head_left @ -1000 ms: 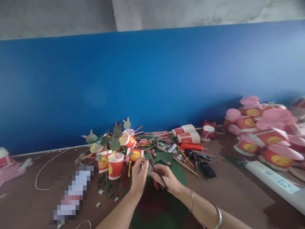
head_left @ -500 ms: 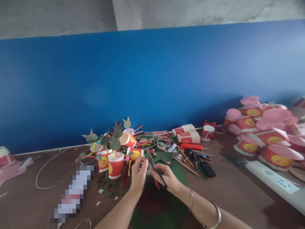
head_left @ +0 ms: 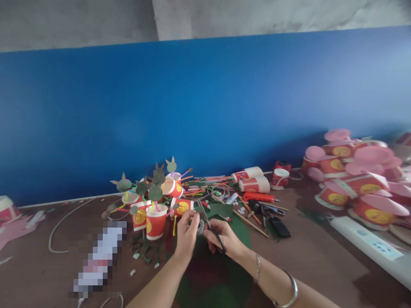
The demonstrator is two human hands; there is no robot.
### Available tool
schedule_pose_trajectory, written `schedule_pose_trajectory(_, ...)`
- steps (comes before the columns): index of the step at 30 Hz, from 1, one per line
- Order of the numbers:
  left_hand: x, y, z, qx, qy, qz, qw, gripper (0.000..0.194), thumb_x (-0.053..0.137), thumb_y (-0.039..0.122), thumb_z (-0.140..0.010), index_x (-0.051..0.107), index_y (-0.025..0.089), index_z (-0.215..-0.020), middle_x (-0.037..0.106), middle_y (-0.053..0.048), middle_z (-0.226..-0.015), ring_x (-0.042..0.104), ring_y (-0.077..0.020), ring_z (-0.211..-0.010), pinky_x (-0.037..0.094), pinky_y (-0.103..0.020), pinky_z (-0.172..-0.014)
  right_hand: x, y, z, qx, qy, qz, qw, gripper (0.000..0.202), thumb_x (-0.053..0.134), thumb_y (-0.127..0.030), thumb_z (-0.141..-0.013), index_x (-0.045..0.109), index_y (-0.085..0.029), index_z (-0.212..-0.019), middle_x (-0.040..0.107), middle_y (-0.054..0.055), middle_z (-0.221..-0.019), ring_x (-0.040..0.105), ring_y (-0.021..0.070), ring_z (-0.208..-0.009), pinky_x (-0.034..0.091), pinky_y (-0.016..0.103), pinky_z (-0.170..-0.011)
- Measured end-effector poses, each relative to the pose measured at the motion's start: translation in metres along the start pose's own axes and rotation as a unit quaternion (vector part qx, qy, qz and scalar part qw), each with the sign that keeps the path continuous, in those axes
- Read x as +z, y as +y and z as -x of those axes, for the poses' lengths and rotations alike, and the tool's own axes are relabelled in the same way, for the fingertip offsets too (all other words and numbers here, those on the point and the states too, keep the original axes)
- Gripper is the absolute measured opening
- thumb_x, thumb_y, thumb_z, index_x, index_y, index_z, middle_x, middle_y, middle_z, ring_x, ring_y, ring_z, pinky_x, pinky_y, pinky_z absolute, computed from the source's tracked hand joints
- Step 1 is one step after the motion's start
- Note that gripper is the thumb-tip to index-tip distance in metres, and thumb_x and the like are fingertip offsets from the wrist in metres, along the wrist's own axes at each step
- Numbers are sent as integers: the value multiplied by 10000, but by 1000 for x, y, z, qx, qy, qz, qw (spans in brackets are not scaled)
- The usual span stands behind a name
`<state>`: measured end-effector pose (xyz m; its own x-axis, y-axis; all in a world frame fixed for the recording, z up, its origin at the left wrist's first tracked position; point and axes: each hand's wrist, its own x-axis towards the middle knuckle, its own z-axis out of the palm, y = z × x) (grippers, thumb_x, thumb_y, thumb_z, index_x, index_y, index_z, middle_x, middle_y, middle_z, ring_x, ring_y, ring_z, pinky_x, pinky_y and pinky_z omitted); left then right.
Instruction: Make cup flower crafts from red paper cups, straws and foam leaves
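Basically no shift is seen: scissors (head_left: 221,243) are still clamped in right hand (head_left: 228,238) fingers, left hand (head_left: 186,234) finger grip can't be told, work apparently stalled.

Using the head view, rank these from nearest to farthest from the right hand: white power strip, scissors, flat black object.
1. Scissors: in the right hand itself.
2. Flat black object: on the table, just to the hand's right.
3. White power strip: farther right, beyond the black object.
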<state>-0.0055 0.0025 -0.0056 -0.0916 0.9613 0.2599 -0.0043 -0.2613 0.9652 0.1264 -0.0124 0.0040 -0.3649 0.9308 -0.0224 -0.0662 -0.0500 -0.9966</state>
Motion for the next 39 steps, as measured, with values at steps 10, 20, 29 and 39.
schedule_pose_trajectory(10,1,-2,0,-1,5,4,1000,290,525,420,-802,487,173,-656,428,34,-600,417,-105,-578,341,-204,-551,-2,3,-1,-15,2,8,1000,330,674,-448,-663,511,-161,-667,484,-68,-404,407,63,-323,319,171,-337)
schedule_pose_trajectory(20,2,2,2,-14,-16,12,1000,311,536,448,-791,504,168,-657,447,29,-596,421,-109,-588,346,-208,-575,-2,3,-2,-15,6,19,1000,349,679,-468,-656,507,-164,-659,486,-66,-407,417,65,-328,315,172,-339)
schedule_pose_trajectory(29,-2,-2,1,-5,-55,16,998,244,530,367,-806,489,171,-667,474,29,-598,440,-106,-579,355,-217,-569,-3,0,0,0,-14,10,1000,349,685,-466,-648,524,-162,-705,505,-63,-429,437,67,-349,337,169,-349)
schedule_pose_trajectory(39,-1,-4,0,-25,-34,39,998,288,555,418,-771,486,170,-641,462,27,-582,435,-104,-560,359,-211,-548,-4,4,-3,-11,-7,13,1000,358,695,-469,-644,520,-159,-673,473,-71,-410,411,63,-331,336,177,-343)
